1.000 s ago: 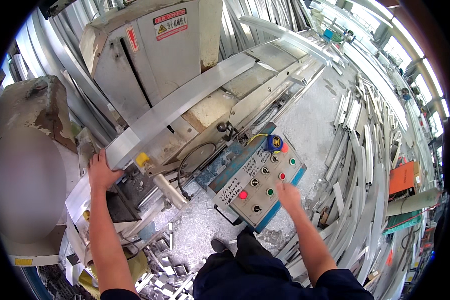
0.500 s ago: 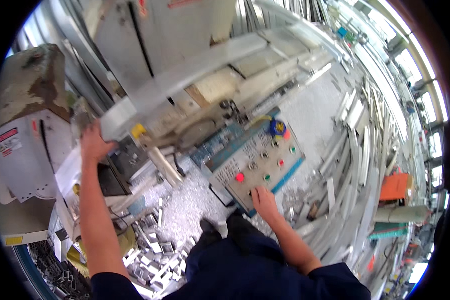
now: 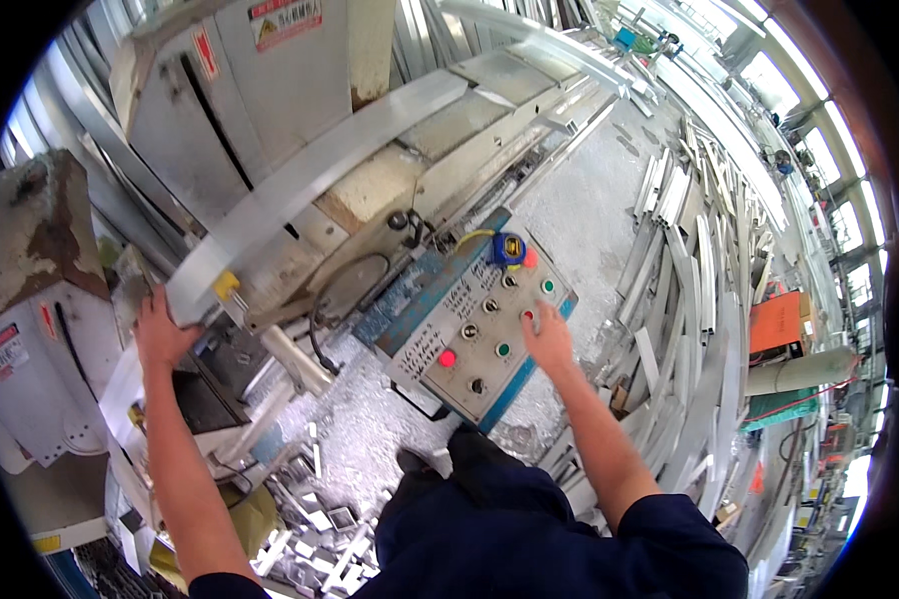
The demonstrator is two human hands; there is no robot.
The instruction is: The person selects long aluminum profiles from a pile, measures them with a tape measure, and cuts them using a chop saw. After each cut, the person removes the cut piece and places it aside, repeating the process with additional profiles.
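A long silvery metal bar runs across the machine bed from the upper right toward my left. My left hand spans it near the left end, fingers over one side and thumb on the other. Beside my right hand is the control box, a grey panel with blue edges, knobs and red and green buttons. The fingers of that hand are partly spread at the red button on the right side; whether they touch it is unclear. A blue tape measure sits at the panel's upper end.
Grey machine housings stand at the left, and a larger cabinet behind the bar. Short metal offcuts litter the floor by my feet. Long metal strips lie piled at the right, near an orange box.
My right hand has left the knob at the panel's near corner and moved up and right to the red button. My left hand remains at the bar. The view has shifted.
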